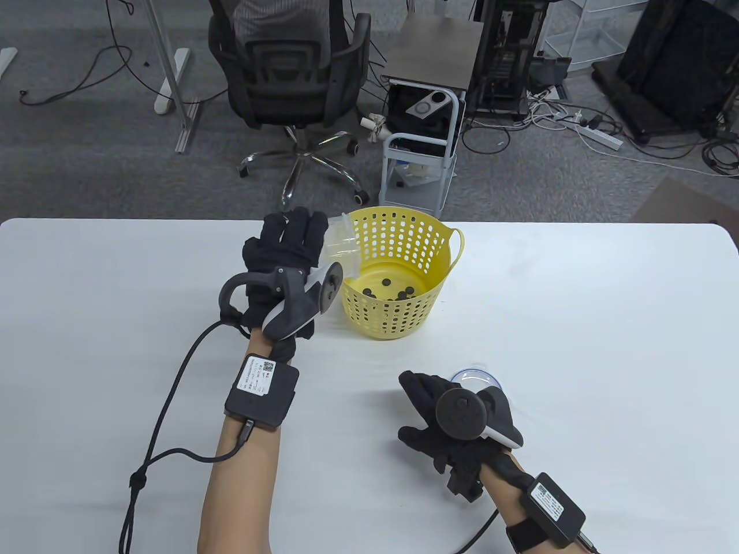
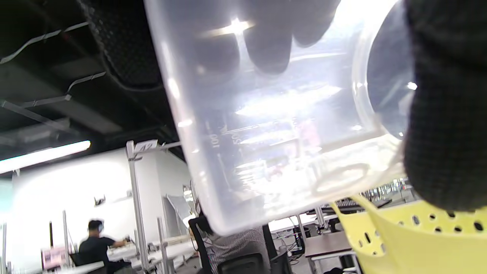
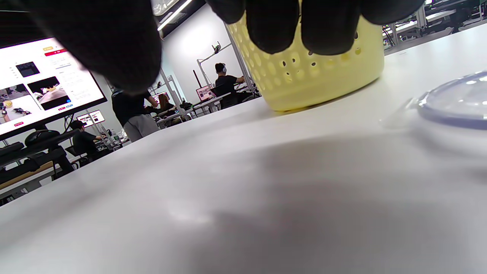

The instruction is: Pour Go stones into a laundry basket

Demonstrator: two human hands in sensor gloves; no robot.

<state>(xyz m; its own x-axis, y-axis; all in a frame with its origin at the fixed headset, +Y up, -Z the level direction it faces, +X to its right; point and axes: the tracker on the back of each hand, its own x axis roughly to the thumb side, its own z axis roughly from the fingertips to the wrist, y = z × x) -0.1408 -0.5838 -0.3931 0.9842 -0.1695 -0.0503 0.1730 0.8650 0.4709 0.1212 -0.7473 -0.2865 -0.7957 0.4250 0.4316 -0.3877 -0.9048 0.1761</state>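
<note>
A yellow perforated laundry basket (image 1: pixel 404 242) stands on the white table (image 1: pixel 577 323); several black Go stones (image 1: pixel 398 291) lie on its bottom. My left hand (image 1: pixel 288 248) grips a clear measuring cup (image 1: pixel 342 247) and holds it tipped over the basket's left rim, mouth toward the inside. In the left wrist view the cup (image 2: pixel 274 125) looks empty, with the basket rim (image 2: pixel 418 232) below it. My right hand (image 1: pixel 450 427) rests on the table near the front, holding nothing; the basket (image 3: pixel 315 76) shows beyond its fingers (image 3: pixel 274 26).
A clear round lid (image 1: pixel 476 378) lies on the table just beyond my right hand, also in the right wrist view (image 3: pixel 456 101). Past the table's far edge stand an office chair (image 1: pixel 294 86) and a small cart (image 1: pixel 421 144).
</note>
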